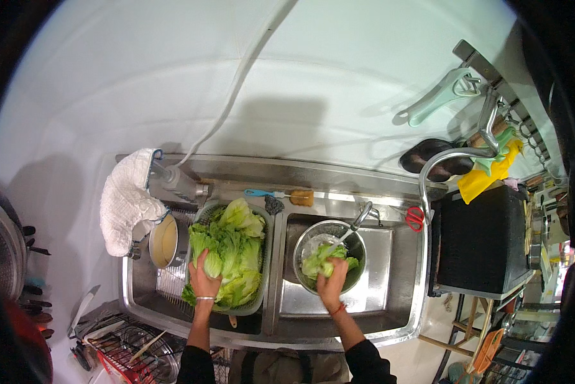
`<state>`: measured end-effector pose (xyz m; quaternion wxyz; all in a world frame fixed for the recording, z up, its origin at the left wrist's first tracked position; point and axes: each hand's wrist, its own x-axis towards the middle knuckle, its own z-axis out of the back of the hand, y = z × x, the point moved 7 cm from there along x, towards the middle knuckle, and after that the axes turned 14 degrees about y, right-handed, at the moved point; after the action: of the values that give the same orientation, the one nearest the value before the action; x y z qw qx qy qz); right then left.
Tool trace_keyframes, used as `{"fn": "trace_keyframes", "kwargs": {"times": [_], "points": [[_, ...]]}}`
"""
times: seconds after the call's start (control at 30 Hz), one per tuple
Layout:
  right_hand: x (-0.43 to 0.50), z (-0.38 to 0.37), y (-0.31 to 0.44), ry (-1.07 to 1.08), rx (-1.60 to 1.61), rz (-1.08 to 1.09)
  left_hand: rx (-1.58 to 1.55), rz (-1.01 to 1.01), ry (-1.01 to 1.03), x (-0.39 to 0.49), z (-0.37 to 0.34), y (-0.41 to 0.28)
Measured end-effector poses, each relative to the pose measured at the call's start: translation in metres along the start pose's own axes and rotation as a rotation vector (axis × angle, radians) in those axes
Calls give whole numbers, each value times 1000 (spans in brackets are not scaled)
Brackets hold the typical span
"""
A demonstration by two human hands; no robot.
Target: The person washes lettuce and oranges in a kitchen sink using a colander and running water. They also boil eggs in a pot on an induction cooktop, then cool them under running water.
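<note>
My left hand [205,279] is at the left side of a plastic basket [267,259] heaped with lettuce [234,254], its fingers on a pale green piece. The basket stands over the left sink basin. In the right basin, my right hand [333,278] grips a bunch of lettuce leaves [322,261] inside a round metal bowl [297,278]. Water runs from the faucet [363,215] onto those leaves. Froth or bubbling water shows in the bowl.
A pot [163,242] and a white cloth [124,206] are left of the basket. A blue-handled brush [263,193], a dark scrubber [273,205] and a brown sponge [301,197] lie on the back ledge. Red-handled scissors [414,219] are at the right rim, beside a curved metal pipe [426,177].
</note>
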<state>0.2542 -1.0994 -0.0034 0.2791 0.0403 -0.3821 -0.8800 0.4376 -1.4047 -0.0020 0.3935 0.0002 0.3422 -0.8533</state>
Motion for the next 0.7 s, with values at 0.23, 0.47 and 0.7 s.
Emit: {"fn": "trace_keyframes", "kwargs": {"times": [0.23, 0.47, 0.7], "points": [[-22, -26, -84, 353, -263, -313, -86, -161, -115, -23, 36, -20], [-36, -14, -78, 212, 493, -447, -71, -314, -12, -63, 36, -95], [-44, -18, -81, 177, 1188, -502, -301, -348, 311, -56, -111, -183]]}}
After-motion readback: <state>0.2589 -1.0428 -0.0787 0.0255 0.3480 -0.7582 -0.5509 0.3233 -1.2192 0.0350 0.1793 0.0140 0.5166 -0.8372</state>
